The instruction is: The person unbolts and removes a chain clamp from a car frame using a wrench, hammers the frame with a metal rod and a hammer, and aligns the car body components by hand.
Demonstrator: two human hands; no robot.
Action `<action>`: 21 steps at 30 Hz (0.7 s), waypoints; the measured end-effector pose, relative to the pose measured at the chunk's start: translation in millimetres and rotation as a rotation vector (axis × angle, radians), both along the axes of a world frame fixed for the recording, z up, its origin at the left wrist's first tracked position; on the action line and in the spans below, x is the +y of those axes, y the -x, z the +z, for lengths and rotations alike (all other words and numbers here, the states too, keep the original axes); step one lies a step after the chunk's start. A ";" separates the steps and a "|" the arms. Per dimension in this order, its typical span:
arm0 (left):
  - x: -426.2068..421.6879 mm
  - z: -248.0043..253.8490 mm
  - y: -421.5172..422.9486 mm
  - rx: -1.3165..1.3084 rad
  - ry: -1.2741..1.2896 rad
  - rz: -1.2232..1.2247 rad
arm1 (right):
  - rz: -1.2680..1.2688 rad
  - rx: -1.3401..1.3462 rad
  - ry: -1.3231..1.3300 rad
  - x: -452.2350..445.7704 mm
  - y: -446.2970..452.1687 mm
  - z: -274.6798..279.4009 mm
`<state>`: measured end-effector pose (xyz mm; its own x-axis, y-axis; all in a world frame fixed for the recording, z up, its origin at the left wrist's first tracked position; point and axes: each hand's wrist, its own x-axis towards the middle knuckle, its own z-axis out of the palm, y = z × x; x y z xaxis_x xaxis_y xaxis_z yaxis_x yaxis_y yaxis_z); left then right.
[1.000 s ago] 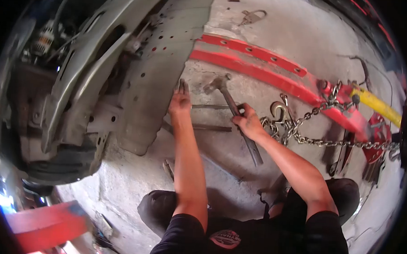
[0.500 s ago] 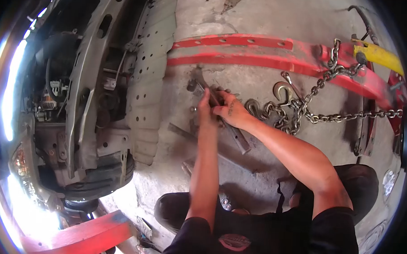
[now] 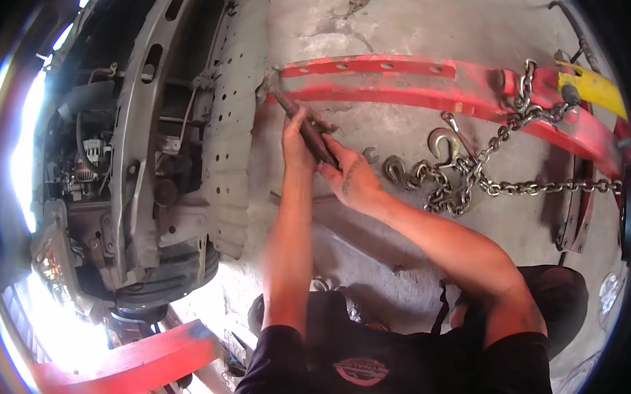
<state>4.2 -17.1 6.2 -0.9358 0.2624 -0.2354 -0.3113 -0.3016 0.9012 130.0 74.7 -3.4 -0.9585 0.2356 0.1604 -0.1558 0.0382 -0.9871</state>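
Observation:
A long dark metal bar tool (image 3: 315,140) slants up and left, with a broader, blurred head (image 3: 271,81) at its far end. That head is at the edge of the perforated sheet-metal panel (image 3: 235,135); I cannot tell whether it touches. My left hand (image 3: 300,137) is wrapped round the middle of the tool. Lower down, my right hand (image 3: 351,174) is closed on its near end, which is partly hidden by the fingers. An open-end wrench (image 3: 370,155) lies on the floor just right of my right hand.
A red steel beam (image 3: 403,89) runs across behind my hands. Steel chain (image 3: 498,137) with a large hook (image 3: 442,144) lies to the right, beside a yellow bar (image 3: 590,90). The vehicle's stripped front frame (image 3: 141,121) stands at left. Another long bar (image 3: 362,244) lies beneath my arms.
Both hands have moved up and left with the bar tool. Its head has gone from above the open floor to the panel's edge. The camera view has shifted slightly.

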 end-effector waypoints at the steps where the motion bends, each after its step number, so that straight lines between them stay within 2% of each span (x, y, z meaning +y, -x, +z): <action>1: -1.0 -2.7 -4.5 0.003 -0.010 0.004 | 0.023 -0.038 0.055 -1.2 0.9 0.3; 4: 4.9 -2.9 -13.0 0.022 -0.039 0.027 | 0.082 -0.122 0.142 0.8 4.7 8.4; 6: 5.5 -5.9 -8.8 0.037 -0.028 0.009 | 0.092 -0.137 0.106 5.3 6.8 12.9; 10: 9.2 5.5 -6.3 0.028 0.086 0.064 | 0.149 -0.168 0.156 8.1 12.6 23.4; 13: 11.1 23.8 -0.4 -0.017 0.103 0.109 | 0.112 -0.091 0.167 -6.9 27.0 12.9; 16: 4.6 16.9 11.2 0.014 0.147 0.063 | 0.074 -0.031 0.145 -15.3 35.7 6.0; 19: 7.8 18.2 10.2 -0.004 0.110 0.107 | 0.158 -0.082 0.242 -7.7 31.4 17.4; 21: 6.8 16.3 12.1 0.007 0.129 0.111 | 0.153 -0.002 0.378 -15.6 34.7 9.9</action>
